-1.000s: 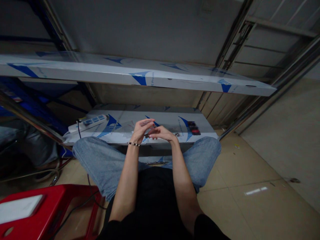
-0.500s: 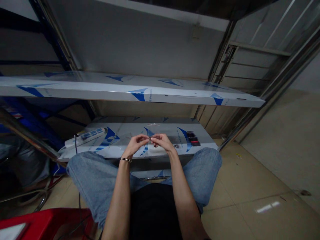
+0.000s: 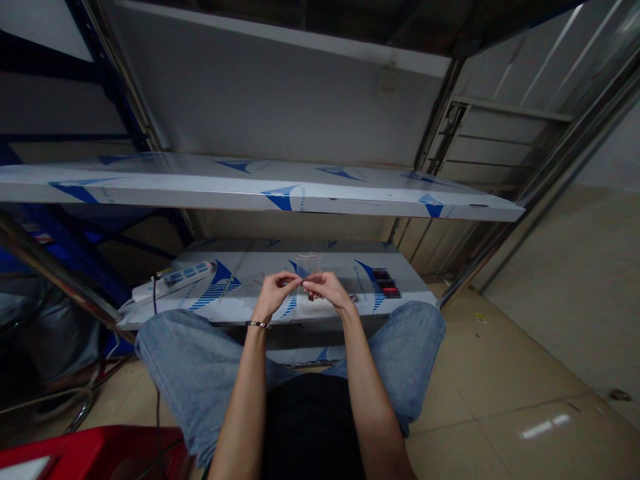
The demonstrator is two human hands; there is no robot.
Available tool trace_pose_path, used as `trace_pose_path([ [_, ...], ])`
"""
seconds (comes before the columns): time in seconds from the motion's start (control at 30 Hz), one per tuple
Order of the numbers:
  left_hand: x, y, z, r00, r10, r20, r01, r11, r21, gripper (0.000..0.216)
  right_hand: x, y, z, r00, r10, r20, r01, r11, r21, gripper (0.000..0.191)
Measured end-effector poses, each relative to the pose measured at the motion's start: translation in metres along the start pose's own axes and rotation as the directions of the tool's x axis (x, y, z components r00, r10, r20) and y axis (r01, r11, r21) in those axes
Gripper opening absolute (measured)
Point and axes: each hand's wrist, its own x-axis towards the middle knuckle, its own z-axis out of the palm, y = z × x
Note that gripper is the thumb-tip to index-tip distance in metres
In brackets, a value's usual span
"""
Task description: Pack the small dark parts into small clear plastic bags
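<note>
My left hand [image 3: 275,293], with a bracelet at its wrist, and my right hand [image 3: 330,291] meet above the lower shelf [image 3: 340,253]. The thumb and forefinger of each are pinched together, with the fingertips almost touching. Between them is something small and dark, too tiny to name. Below my right fingers show small brownish bits [image 3: 314,295], possibly hanging from that hand; I cannot tell whether they belong to the pinched thing. Just behind the hands lies a clear plastic bag [image 3: 310,261], and something whitish [image 3: 313,309] is under them.
On the lower shelf's left sits a white power strip [image 3: 185,273] with a dark cable. A blurred-out dark and red object [image 3: 387,284] lies on the right. An upper shelf [image 3: 210,190] spans the view beyond my hands. A red stool [image 3: 100,447] stands at lower left.
The view has tilted slightly, so the shelves sit lower in the picture. Both hands keep their pinch, and more of the brownish bits shows below my right fingers.
</note>
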Motion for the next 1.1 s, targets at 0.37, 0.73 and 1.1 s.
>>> trace_pose_path([
  [0.37, 0.000, 0.002, 0.002, 1.000, -0.001, -0.028, 0.000, 1.000, -0.021, 0.032, 0.001, -0.001, 0.005, 0.997, -0.038, -0.063, 0.036, 0.998, -0.043, 0.045],
  [0.73, -0.005, 0.014, 0.009, 0.997, -0.071, 0.012, 0.072, 0.991, -0.113, 0.031, 0.003, 0.002, 0.007, 0.991, -0.036, -0.129, 0.032, 0.999, -0.033, 0.039],
  [1.1, -0.005, 0.013, 0.007, 0.995, -0.082, -0.054, 0.074, 0.989, -0.125, 0.033, 0.004, 0.003, 0.003, 0.988, -0.055, -0.145, 0.057, 0.998, 0.014, 0.043],
])
